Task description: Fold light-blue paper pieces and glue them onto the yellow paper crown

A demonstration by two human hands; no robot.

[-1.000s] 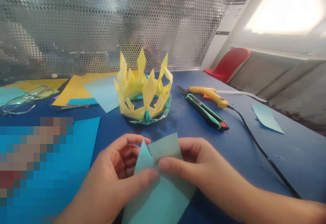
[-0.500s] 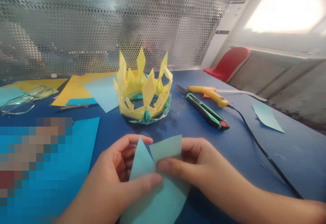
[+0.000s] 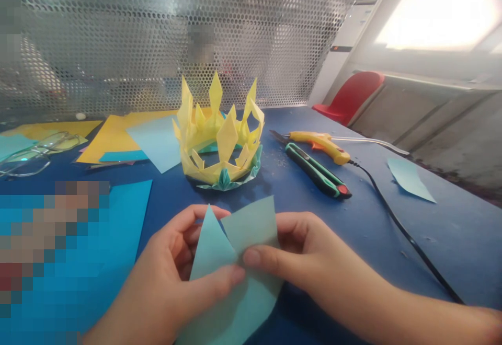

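Light teal paper (image 3: 231, 303) is pinched between my two hands, with two flaps standing up and a V-shaped gap between them. My left hand (image 3: 172, 272) grips its left side, thumb on the front and fingers behind. My right hand (image 3: 301, 251) holds the right flap, its thumb pressed near the bottom of the gap. Just beyond my hands stands a yellow folded-paper crown (image 3: 227, 136) with pointed tips and a teal pleated trim (image 3: 225, 180) along its lower front edge.
Right of the crown lie a green-black utility knife (image 3: 317, 170), blade out, and a yellow glue gun (image 3: 321, 144) with a black cord. A teal scrap (image 3: 410, 180) is farther right. Glasses (image 3: 29, 162), yellow sheets (image 3: 98, 141) and a blue sheet (image 3: 125, 240) lie left. A metal mesh (image 3: 117, 47) stands behind.
The teal paper has shifted slightly up and left in my hands, and its flaps show more above my fingers. My left hand has moved a little left.
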